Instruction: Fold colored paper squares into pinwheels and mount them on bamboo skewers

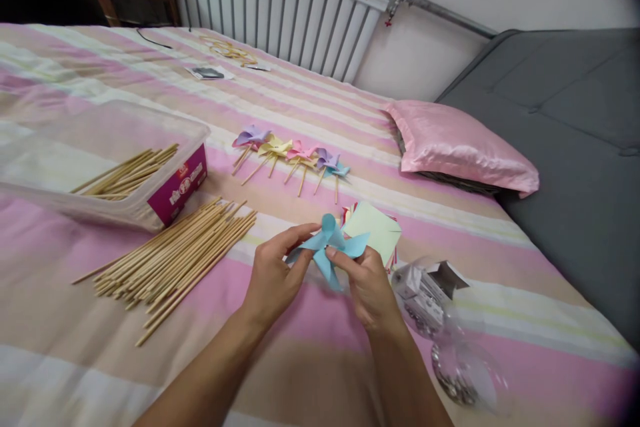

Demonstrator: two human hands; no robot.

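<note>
Two hands, left hand (273, 273) and right hand (367, 287), pinching blue paper pinwheel (327, 247), striped bedsheet (300, 100), white radiator (280, 7) behind

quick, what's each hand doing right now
Left hand: closed, pinching the blue paper pinwheel.
Right hand: closed on the same blue paper pinwheel from its other side.

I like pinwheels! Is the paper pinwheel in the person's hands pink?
No, the folded paper pinwheel pinched between the left hand and the right hand is light blue.
</note>
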